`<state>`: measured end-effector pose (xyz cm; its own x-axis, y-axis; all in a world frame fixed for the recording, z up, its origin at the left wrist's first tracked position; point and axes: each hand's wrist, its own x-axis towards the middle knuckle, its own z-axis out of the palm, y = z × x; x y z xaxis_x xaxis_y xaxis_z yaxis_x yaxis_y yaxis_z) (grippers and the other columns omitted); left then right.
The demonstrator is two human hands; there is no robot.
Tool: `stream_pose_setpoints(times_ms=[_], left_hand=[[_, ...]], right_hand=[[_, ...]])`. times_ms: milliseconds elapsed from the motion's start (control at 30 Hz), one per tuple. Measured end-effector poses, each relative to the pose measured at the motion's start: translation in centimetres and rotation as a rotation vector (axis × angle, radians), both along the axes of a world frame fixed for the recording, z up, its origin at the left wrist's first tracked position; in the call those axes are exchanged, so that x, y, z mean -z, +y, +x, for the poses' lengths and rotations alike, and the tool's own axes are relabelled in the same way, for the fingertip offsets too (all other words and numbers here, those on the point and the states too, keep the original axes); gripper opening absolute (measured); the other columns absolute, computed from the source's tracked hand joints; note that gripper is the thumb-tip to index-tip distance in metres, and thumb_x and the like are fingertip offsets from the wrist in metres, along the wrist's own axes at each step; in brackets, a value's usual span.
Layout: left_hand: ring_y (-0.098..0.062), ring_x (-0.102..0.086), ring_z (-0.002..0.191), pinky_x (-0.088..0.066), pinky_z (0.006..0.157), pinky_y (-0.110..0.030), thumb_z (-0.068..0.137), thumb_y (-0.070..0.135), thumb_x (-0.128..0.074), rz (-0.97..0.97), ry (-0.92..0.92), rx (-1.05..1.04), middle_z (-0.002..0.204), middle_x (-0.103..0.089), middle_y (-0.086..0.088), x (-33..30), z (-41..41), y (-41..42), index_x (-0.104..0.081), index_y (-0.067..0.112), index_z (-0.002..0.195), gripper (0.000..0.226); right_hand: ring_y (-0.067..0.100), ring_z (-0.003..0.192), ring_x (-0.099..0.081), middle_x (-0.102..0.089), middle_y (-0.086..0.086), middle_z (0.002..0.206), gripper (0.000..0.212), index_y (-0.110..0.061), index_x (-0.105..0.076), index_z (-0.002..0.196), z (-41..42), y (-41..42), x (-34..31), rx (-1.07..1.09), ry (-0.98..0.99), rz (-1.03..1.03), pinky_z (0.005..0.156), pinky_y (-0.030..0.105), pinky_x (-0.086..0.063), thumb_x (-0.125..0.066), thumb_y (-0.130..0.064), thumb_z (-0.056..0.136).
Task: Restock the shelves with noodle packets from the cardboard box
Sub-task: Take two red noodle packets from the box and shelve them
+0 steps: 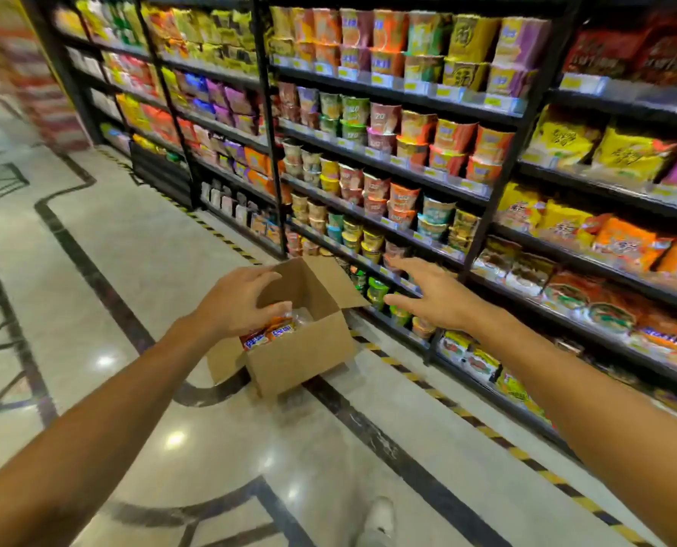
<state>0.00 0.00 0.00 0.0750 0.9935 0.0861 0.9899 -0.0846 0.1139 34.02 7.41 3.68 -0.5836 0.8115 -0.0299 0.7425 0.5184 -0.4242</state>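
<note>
An open cardboard box (pixel 301 357) stands on the floor in front of the shelves (pixel 498 120). Orange noodle packets (pixel 264 337) show inside it. My left hand (pixel 234 305) reaches down into the box, its fingers curled over the top of a packet and its thumb spread toward the far flap. To the right of the box, my right hand (pixel 431 294) hovers with fingers spread and holds nothing. It is in front of the low shelf rows of cup noodles (pixel 376 290).
Black shelving runs along the right, packed with cup noodles in the middle bay and bagged noodles (pixel 621 238) further right. Yellow-black tape (pixel 483 430) marks the floor along the shelf base. The polished tile aisle stretches to the left. My shoe (pixel 376 523) is at the bottom edge.
</note>
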Motion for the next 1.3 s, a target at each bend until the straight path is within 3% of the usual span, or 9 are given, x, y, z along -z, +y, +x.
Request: stream_pose_setpoints(times_ms=[200,367,500,667,767,1000,1300], left_hand=[[-0.023,-0.034,0.141,-0.029,0.112,-0.036,0.087,0.073,-0.039,-0.110,-0.052,-0.102,0.153,-0.040,-0.006,5.8,-1.4,6.0,-0.045,0.022,0.146,0.078],[-0.023,-0.035,0.140,-0.031,0.111,-0.035,0.091,0.065,-0.048,-0.222,-0.106,-0.232,0.155,-0.038,-0.005,9.1,-3.6,11.8,-0.040,0.020,0.148,0.073],[-0.027,-0.037,0.140,-0.031,0.112,-0.038,0.093,0.059,-0.051,-0.219,-0.132,-0.349,0.155,-0.039,-0.008,10.4,-5.1,15.8,-0.041,0.017,0.149,0.070],[-0.027,-0.041,0.138,-0.032,0.111,-0.037,0.077,0.084,-0.032,-0.254,-0.227,-0.450,0.151,-0.044,-0.010,11.3,-6.4,19.1,-0.044,0.014,0.146,0.099],[-0.029,-0.043,0.136,-0.032,0.111,-0.038,0.074,0.078,-0.029,-0.241,-0.266,-0.488,0.148,-0.048,-0.013,12.9,-8.7,21.3,-0.049,0.010,0.143,0.099],[-0.029,-0.045,0.133,-0.035,0.108,-0.038,0.087,0.061,-0.046,-0.314,-0.333,-0.552,0.145,-0.050,-0.012,18.0,-16.5,28.7,-0.049,0.010,0.141,0.075],[-0.029,-0.037,0.140,-0.031,0.113,-0.043,0.096,0.048,-0.054,-0.444,-0.427,-0.593,0.152,-0.042,-0.010,23.2,-27.1,38.5,-0.042,0.015,0.146,0.061]], right_hand=[[0.023,0.145,-0.030,-0.033,0.000,0.158,0.069,-0.023,-0.033,0.153,-2.6,8.4,5.4,-0.035,-0.039,-0.083,0.113,0.038,-0.029,-0.057,-0.052,0.095],[0.024,0.145,-0.029,-0.034,-0.003,0.158,0.075,-0.027,-0.032,0.153,-5.8,18.4,10.6,-0.104,-0.060,-0.152,0.115,0.045,-0.033,-0.051,-0.066,0.092],[0.023,0.145,-0.031,-0.035,0.000,0.158,0.073,-0.024,-0.032,0.154,-10.0,25.1,13.3,-0.183,-0.103,-0.147,0.115,0.040,-0.030,-0.052,-0.061,0.094],[0.025,0.143,-0.035,-0.039,0.004,0.156,0.070,-0.019,-0.035,0.152,-16.5,31.4,15.8,-0.281,-0.111,-0.224,0.113,0.040,-0.032,-0.056,-0.054,0.095],[0.027,0.141,-0.038,-0.041,0.005,0.154,0.069,-0.021,-0.037,0.151,-20.3,34.5,17.9,-0.319,-0.114,-0.263,0.112,0.041,-0.035,-0.058,-0.053,0.094],[0.026,0.141,-0.037,-0.035,0.004,0.157,0.071,-0.023,-0.032,0.153,-28.8,42.3,22.4,-0.341,-0.140,-0.313,0.110,0.039,-0.035,-0.061,-0.050,0.094],[0.028,0.142,-0.036,-0.036,0.005,0.157,0.073,-0.024,-0.030,0.154,-37.3,51.2,26.8,-0.266,-0.187,-0.376,0.113,0.045,-0.036,-0.059,-0.051,0.094]])
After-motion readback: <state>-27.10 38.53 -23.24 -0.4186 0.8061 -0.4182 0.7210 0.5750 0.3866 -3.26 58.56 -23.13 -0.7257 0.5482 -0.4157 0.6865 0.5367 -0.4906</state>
